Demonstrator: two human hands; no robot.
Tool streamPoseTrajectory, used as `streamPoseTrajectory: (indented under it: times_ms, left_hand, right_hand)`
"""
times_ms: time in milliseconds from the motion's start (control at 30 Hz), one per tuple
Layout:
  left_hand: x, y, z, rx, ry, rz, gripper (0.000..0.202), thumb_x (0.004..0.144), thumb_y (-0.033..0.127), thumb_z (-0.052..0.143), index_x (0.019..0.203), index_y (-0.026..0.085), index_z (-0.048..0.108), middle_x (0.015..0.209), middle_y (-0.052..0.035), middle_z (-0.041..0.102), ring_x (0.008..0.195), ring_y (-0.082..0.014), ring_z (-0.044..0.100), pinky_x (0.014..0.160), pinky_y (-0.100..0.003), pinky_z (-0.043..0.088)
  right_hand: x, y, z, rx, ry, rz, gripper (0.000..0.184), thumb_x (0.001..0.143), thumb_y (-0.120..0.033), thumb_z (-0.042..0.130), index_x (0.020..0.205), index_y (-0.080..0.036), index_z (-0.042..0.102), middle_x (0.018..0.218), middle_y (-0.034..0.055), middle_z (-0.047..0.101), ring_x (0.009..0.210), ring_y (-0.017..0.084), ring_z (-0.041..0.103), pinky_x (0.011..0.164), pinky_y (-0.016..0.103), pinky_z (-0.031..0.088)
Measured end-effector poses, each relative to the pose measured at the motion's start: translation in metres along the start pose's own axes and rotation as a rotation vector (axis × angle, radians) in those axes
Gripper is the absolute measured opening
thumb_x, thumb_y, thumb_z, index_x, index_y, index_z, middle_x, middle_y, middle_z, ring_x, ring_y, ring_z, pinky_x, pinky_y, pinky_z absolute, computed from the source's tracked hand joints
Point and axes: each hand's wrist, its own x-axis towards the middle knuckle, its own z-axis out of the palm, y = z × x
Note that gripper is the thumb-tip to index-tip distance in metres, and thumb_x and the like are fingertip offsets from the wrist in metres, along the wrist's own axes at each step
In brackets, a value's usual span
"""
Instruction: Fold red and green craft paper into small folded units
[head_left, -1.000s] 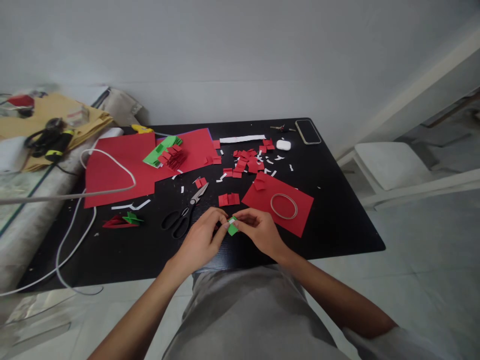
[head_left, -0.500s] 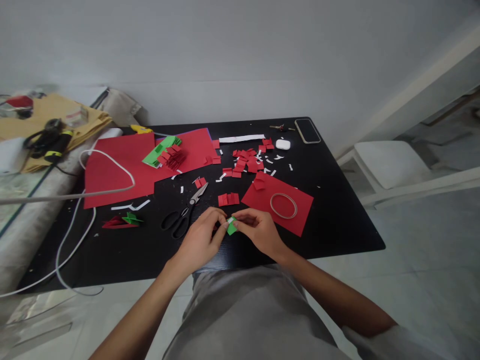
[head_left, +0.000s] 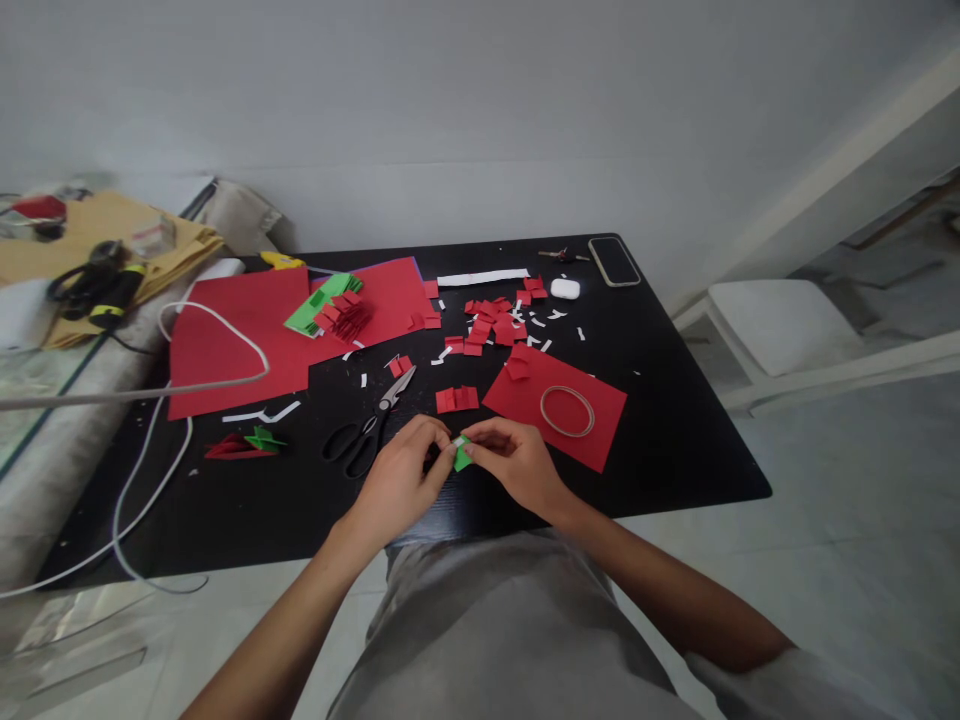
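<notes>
Both hands meet over the near edge of the black table (head_left: 675,440), pinching a small green paper piece (head_left: 462,455) between their fingertips. My left hand (head_left: 397,478) grips its left side with fingers curled. My right hand (head_left: 514,462) holds its right side, fingers also closed on it. Black-handled scissors (head_left: 366,425) lie just left of my left hand. A short row of folded red pieces (head_left: 457,398) sits just beyond the hands.
Red paper sheets (head_left: 240,335) and a stack of folded green and red pieces (head_left: 334,305) lie at back left. A red sheet with a tape ring (head_left: 567,410) is at right. Several red squares (head_left: 495,325), earbud case (head_left: 565,289), phone (head_left: 614,261), white cable (head_left: 150,450).
The hands have stayed nearly still, only working the green piece slightly between the fingertips.
</notes>
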Motion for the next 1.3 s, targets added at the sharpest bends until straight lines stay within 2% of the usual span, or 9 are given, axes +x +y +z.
streamPoseTrajectory:
  times_ms: [100,400,500,600,867,1067,1200,1300]
  left_hand:
    - [0.0,-0.001,0.001,0.0,0.015,-0.023,0.018,0.102,0.029,0.053,0.087,0.021,0.06,0.102,-0.0059,0.065,0.088,-0.0198,0.063,0.073,-0.032,0.048]
    - [-0.001,0.001,0.004,0.007,0.056,-0.048,0.019,0.102,0.033,0.054,0.09,0.021,0.062,0.093,-0.0044,0.068,0.08,-0.0185,0.064,0.073,-0.032,0.049]
    - [-0.002,0.002,0.006,-0.089,0.081,-0.102,0.021,0.101,0.036,0.057,0.088,0.021,0.064,0.084,-0.0023,0.07,0.072,-0.0166,0.065,0.065,-0.029,0.048]
    - [-0.003,0.003,0.009,-0.161,0.139,-0.121,0.022,0.098,0.035,0.061,0.082,0.02,0.064,0.081,-0.0023,0.072,0.074,-0.0167,0.067,0.064,-0.027,0.048]
    - [-0.001,0.009,0.009,-0.118,0.16,-0.137,0.024,0.095,0.038,0.063,0.08,0.019,0.065,0.075,-0.001,0.07,0.069,-0.0151,0.064,0.061,-0.025,0.046]
    - [0.0,-0.002,-0.001,-0.161,0.222,-0.197,0.042,0.093,0.046,0.067,0.064,0.019,0.052,0.067,0.0008,0.064,0.062,-0.0127,0.057,0.061,-0.025,0.043]
    - [0.003,-0.002,-0.006,-0.236,0.211,-0.203,0.035,0.099,0.047,0.058,0.078,0.019,0.061,0.072,0.0,0.066,0.068,-0.0148,0.061,0.066,-0.026,0.047]
    - [0.005,0.006,-0.004,-0.306,0.075,-0.114,0.027,0.1,0.044,0.058,0.095,0.019,0.066,0.084,-0.0012,0.07,0.075,-0.0153,0.064,0.071,-0.026,0.05]
  right_hand:
    - [0.0,-0.001,0.0,0.002,-0.008,-0.012,0.016,0.077,-0.029,0.083,0.091,-0.021,0.079,0.092,0.0048,0.082,0.088,0.022,0.079,0.086,0.036,0.065]
    - [-0.003,-0.003,0.0,0.006,0.007,-0.005,0.017,0.078,-0.03,0.084,0.092,-0.022,0.08,0.093,0.005,0.082,0.089,0.022,0.079,0.088,0.037,0.065]
    - [-0.003,-0.004,0.0,0.013,0.005,-0.016,0.018,0.079,-0.032,0.083,0.093,-0.021,0.079,0.093,0.0051,0.082,0.088,0.022,0.079,0.085,0.036,0.065]
    - [-0.001,-0.003,0.0,0.033,-0.005,-0.035,0.02,0.08,-0.033,0.083,0.094,-0.02,0.078,0.092,0.0047,0.081,0.086,0.021,0.078,0.084,0.034,0.064]
    - [0.002,-0.005,0.003,0.025,0.008,-0.089,0.016,0.082,-0.034,0.082,0.086,-0.021,0.074,0.084,0.0021,0.077,0.078,0.017,0.073,0.076,0.03,0.06]
    - [-0.004,-0.015,-0.001,0.016,0.097,-0.123,0.015,0.082,-0.035,0.082,0.086,-0.022,0.074,0.084,0.0019,0.077,0.079,0.018,0.074,0.077,0.031,0.061]
    - [-0.006,-0.018,-0.003,0.003,0.09,-0.115,0.015,0.082,-0.035,0.083,0.085,-0.023,0.075,0.084,0.0021,0.078,0.078,0.019,0.075,0.078,0.032,0.062]
    - [-0.006,-0.018,-0.003,-0.021,0.08,-0.084,0.015,0.081,-0.035,0.082,0.085,-0.022,0.075,0.081,0.0019,0.078,0.074,0.019,0.075,0.075,0.032,0.062]
